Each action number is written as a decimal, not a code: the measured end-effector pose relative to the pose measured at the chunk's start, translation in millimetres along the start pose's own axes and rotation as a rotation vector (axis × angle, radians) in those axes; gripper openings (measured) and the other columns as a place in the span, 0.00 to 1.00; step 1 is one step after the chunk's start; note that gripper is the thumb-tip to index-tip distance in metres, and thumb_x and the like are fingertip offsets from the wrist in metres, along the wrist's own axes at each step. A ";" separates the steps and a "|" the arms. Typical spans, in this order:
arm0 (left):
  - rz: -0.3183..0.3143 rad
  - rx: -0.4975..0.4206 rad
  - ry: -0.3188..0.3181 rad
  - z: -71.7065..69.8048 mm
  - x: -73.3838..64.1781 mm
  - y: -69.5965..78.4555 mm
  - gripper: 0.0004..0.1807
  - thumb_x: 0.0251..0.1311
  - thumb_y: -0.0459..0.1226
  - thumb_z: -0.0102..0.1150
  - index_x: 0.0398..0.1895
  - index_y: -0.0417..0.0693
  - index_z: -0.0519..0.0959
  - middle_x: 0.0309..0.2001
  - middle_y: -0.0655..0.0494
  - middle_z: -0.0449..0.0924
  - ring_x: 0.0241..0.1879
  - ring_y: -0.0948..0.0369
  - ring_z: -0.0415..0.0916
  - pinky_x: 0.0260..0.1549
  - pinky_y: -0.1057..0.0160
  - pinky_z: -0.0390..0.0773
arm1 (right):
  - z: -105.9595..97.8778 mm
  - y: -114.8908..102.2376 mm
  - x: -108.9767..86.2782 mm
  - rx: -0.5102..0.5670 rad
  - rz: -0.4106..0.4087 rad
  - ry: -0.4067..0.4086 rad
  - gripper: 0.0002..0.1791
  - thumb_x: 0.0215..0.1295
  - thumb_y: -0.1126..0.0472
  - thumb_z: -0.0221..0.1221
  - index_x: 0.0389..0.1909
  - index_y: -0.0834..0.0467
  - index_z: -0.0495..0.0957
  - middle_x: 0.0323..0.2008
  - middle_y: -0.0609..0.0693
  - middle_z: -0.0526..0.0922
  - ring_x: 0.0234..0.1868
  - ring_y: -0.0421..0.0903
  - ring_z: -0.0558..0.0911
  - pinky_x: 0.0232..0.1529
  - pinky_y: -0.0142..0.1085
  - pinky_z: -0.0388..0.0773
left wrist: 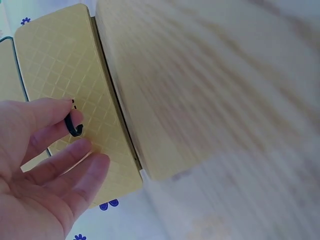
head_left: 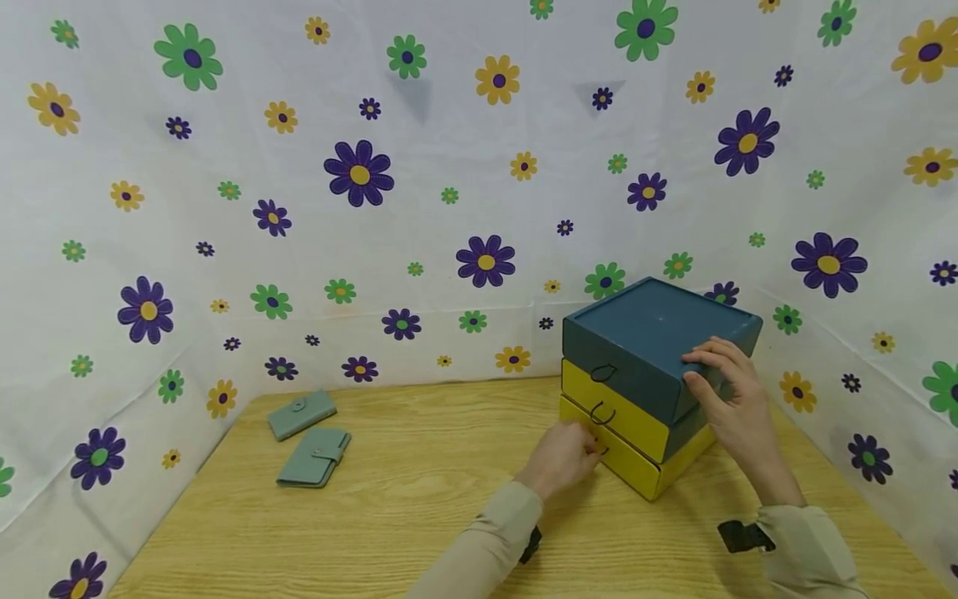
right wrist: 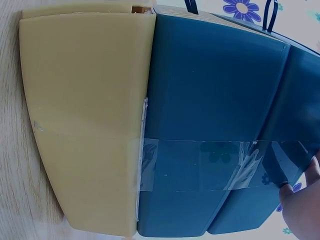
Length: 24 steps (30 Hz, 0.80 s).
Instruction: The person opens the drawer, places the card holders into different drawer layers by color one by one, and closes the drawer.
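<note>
A stack of three drawer boxes stands at the right of the table: a blue top box (head_left: 629, 349), a middle box (head_left: 644, 424) with yellow front and blue side, and a yellow bottom box (head_left: 636, 472). Each front carries a dark loop pull. My left hand (head_left: 565, 456) is at the bottom front; in the left wrist view its thumb and forefinger pinch the black loop pull (left wrist: 74, 126), the other fingers loosely bent. On the top box's near right corner rests my right hand (head_left: 733, 391), thumb at the edge, fingers across the top. The bottom drawer looks closed.
Two grey-green wallets with snap straps, one farther back (head_left: 303, 413) and one nearer (head_left: 314, 457), lie at the table's left. Clear tape (right wrist: 210, 165) runs across the boxes' side. A flowered white cloth (head_left: 419, 208) hangs behind and beside the wooden table (head_left: 419, 441).
</note>
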<state>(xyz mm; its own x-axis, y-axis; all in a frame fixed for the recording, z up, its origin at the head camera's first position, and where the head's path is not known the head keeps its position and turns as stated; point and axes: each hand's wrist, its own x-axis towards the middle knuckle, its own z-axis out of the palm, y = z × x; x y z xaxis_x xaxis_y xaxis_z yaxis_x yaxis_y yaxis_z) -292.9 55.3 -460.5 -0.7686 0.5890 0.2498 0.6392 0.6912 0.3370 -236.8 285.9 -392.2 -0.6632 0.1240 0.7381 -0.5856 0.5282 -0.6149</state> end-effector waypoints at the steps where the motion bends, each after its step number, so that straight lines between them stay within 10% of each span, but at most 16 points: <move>1: 0.005 -0.003 0.004 -0.6 -1.0 -0.8 0.06 0.61 0.37 0.64 0.33 0.48 0.89 0.30 0.61 0.87 0.22 0.73 0.74 0.24 0.78 0.71 | 0.4 -0.2 0.1 0.004 -0.002 0.003 0.12 0.64 0.72 0.60 0.48 0.64 0.80 0.55 0.52 0.73 0.72 0.42 0.60 0.68 0.24 0.50; 24: 0.049 -0.008 -0.050 -19.9 -44.6 -17.8 0.06 0.62 0.37 0.64 0.35 0.47 0.89 0.34 0.59 0.88 0.22 0.77 0.70 0.26 0.79 0.71 | 1.4 -2.9 -2.1 -0.012 -0.011 0.007 0.12 0.65 0.72 0.59 0.48 0.65 0.80 0.55 0.42 0.73 0.71 0.36 0.60 0.68 0.23 0.50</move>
<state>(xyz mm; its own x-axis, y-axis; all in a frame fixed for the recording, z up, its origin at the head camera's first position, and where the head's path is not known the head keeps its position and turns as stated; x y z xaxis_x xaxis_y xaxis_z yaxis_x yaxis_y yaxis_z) -270.6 8.5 -459.5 -0.7341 0.6421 0.2210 0.6756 0.6577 0.3331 -234.4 282.9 -392.3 -0.6534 0.1234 0.7469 -0.5872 0.5400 -0.6029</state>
